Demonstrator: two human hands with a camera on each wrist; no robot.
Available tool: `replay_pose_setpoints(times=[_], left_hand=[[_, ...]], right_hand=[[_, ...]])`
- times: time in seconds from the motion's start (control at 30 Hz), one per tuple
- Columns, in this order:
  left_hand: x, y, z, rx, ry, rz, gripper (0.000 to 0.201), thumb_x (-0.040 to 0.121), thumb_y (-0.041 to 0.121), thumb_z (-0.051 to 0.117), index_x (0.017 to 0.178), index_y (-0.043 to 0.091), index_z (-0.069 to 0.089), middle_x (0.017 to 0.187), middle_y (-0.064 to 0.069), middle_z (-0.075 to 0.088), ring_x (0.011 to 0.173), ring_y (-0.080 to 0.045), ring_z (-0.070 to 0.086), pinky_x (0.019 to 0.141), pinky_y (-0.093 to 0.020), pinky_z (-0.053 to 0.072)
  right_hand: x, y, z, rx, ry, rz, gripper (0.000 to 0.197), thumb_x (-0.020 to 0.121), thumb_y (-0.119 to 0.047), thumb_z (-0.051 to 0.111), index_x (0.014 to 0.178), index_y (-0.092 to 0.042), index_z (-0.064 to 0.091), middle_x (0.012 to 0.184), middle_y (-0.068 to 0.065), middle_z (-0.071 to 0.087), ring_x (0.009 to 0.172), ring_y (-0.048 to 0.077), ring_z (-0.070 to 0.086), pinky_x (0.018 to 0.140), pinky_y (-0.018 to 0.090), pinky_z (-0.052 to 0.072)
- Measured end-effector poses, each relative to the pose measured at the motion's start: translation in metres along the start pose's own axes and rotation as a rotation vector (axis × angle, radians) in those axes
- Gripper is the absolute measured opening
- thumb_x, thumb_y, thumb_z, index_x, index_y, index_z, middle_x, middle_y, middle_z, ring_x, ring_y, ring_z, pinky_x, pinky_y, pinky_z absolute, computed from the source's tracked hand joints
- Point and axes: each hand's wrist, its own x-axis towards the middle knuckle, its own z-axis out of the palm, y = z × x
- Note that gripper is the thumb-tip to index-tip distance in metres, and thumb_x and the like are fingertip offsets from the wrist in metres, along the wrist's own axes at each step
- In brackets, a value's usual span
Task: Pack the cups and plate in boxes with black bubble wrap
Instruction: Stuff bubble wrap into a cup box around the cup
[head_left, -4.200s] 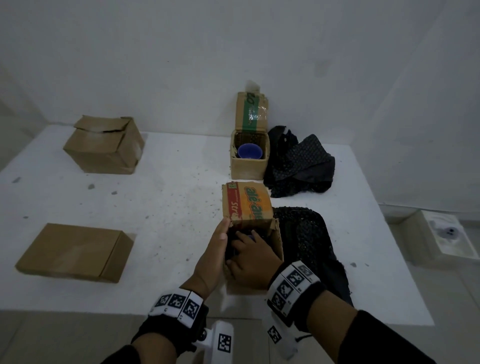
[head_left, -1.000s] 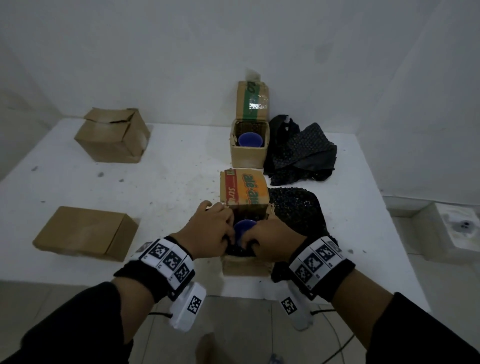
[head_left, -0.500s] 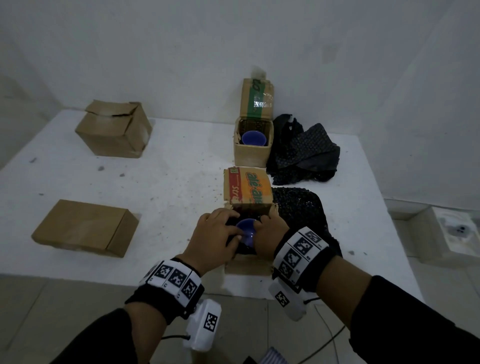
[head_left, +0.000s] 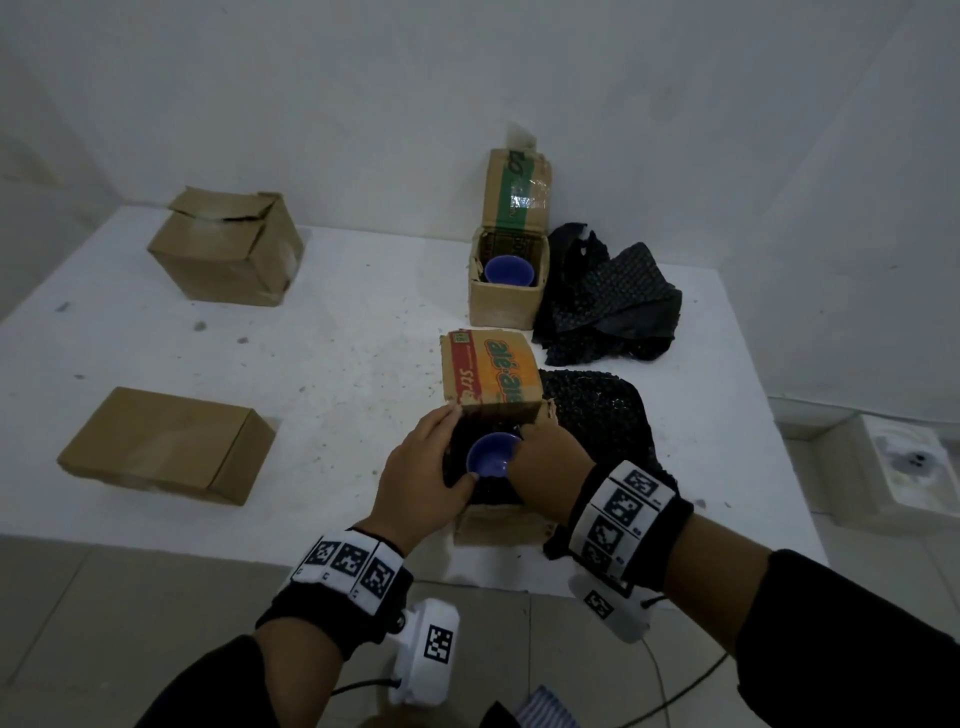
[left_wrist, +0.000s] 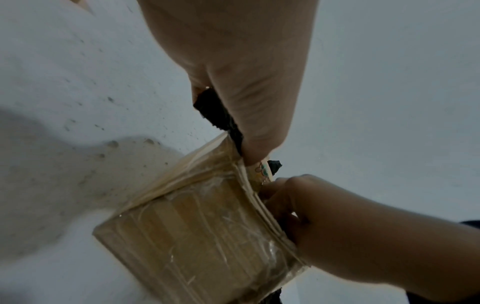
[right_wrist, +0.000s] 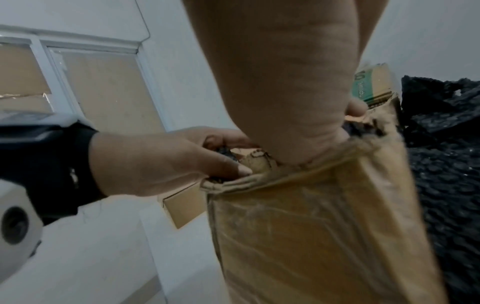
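A small cardboard box with an orange printed flap stands near the table's front edge. It is lined with black bubble wrap, and a blue cup sits upright in it. My left hand curls over the box's left rim and pinches the wrap there. My right hand grips the right wall, its fingers down inside beside the cup and hidden. A second open box further back holds another blue cup.
A crumpled pile of black bubble wrap lies right of the far box. Another sheet lies under and right of the near box. Two closed cardboard boxes sit on the left of the white table.
Both hands have stayed at the near box. The right hand covered the cup 4.2 s ago; the cup now shows between the hands. The left hand has slid along the left rim.
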Motion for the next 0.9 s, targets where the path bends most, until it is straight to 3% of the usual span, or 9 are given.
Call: replay_pose_setpoints(times=[0.13, 0.23, 0.33, 0.43, 0.53, 0.6, 0.7, 0.83, 0.9], left_hand=[[-0.001, 0.001, 0.004, -0.163, 0.032, -0.05, 0.06, 0.088, 0.025, 0.061, 0.142, 0.017, 0.035, 0.148, 0.003, 0.034, 0.134, -0.01, 0.033, 0.106, -0.022, 0.031], [0.001, 0.008, 0.0, -0.478, 0.013, -0.209, 0.04, 0.099, 0.025, 0.041, 0.139, 0.023, 0.04, 0.145, 0.006, 0.038, 0.133, -0.007, 0.034, 0.11, -0.024, 0.027], [0.003, 0.01, -0.004, -0.671, -0.047, -0.306, 0.04, 0.102, 0.037, 0.025, 0.138, 0.031, 0.041, 0.144, 0.01, 0.04, 0.131, -0.003, 0.035, 0.112, -0.028, 0.026], [0.0, 0.018, -0.009, -0.764, -0.066, -0.334, 0.046, 0.102, 0.039, 0.015, 0.141, 0.029, 0.038, 0.145, 0.014, 0.035, 0.129, 0.003, 0.029, 0.104, -0.02, 0.021], [-0.003, 0.028, -0.013, -0.874, -0.044, -0.369, 0.049, 0.102, 0.038, 0.01, 0.141, 0.026, 0.039, 0.142, 0.012, 0.037, 0.127, 0.001, 0.026, 0.102, -0.02, 0.016], [-0.004, 0.028, -0.013, -0.881, -0.049, -0.372, 0.051, 0.101, 0.04, 0.008, 0.141, 0.028, 0.037, 0.146, 0.01, 0.034, 0.133, -0.003, 0.024, 0.105, -0.023, 0.014], [-0.006, 0.022, -0.011, -0.867, -0.069, -0.389, 0.053, 0.099, 0.046, 0.006, 0.141, 0.033, 0.037, 0.15, 0.011, 0.03, 0.14, -0.009, 0.019, 0.112, -0.03, 0.011], [-0.007, 0.02, -0.009, -0.947, -0.077, -0.372, 0.055, 0.099, 0.046, 0.004, 0.14, 0.033, 0.038, 0.144, 0.009, 0.039, 0.133, -0.009, 0.034, 0.108, -0.028, 0.025], [-0.007, 0.019, -0.007, -0.986, -0.07, -0.382, 0.056, 0.099, 0.047, 0.004, 0.139, 0.034, 0.039, 0.144, 0.009, 0.04, 0.133, -0.009, 0.034, 0.108, -0.029, 0.025]], right_hand=[[-0.01, 0.001, -0.02, 0.147, -0.169, 0.012, 0.024, 0.099, -0.014, 0.035, 0.089, -0.011, 0.057, 0.063, 0.001, 0.039, 0.057, 0.016, 0.037, 0.057, 0.03, 0.033], [-0.015, -0.002, -0.027, 0.293, -0.287, 0.027, 0.021, 0.097, -0.011, 0.039, 0.102, -0.006, 0.058, 0.063, 0.0, 0.035, 0.053, 0.014, 0.032, 0.054, 0.029, 0.034], [-0.019, -0.005, -0.026, 0.332, -0.314, 0.033, 0.027, 0.096, -0.015, 0.038, 0.073, -0.01, 0.05, 0.064, 0.0, 0.038, 0.054, 0.014, 0.034, 0.049, 0.026, 0.031], [-0.02, 0.001, -0.025, 0.517, -0.411, 0.118, 0.031, 0.098, -0.04, 0.034, 0.089, -0.016, 0.051, 0.083, 0.005, 0.045, 0.064, 0.014, 0.04, 0.063, 0.028, 0.036], [-0.019, 0.001, -0.017, 0.725, -0.474, 0.193, 0.064, 0.094, -0.059, 0.032, 0.137, -0.012, 0.038, 0.129, 0.015, 0.043, 0.115, 0.026, 0.046, 0.098, 0.031, 0.032], [-0.016, -0.005, -0.006, 0.604, -0.316, 0.181, 0.067, 0.094, -0.062, 0.025, 0.106, -0.006, 0.06, 0.107, 0.011, 0.061, 0.115, 0.024, 0.049, 0.102, 0.034, 0.032], [-0.013, -0.009, -0.004, 0.515, 0.076, 0.173, 0.056, 0.096, -0.054, 0.032, 0.054, -0.017, 0.04, 0.055, 0.0, 0.041, 0.056, 0.013, 0.043, 0.057, 0.028, 0.038], [-0.004, -0.005, 0.0, 0.656, 0.397, 0.112, 0.021, 0.085, -0.04, 0.06, 0.093, -0.021, 0.056, 0.088, 0.001, 0.058, 0.082, 0.02, 0.057, 0.066, 0.029, 0.042], [0.0, -0.006, 0.004, 0.846, 0.366, 0.03, 0.037, 0.081, -0.024, 0.063, 0.117, -0.027, 0.056, 0.103, 0.0, 0.062, 0.088, 0.016, 0.056, 0.076, 0.03, 0.046]])
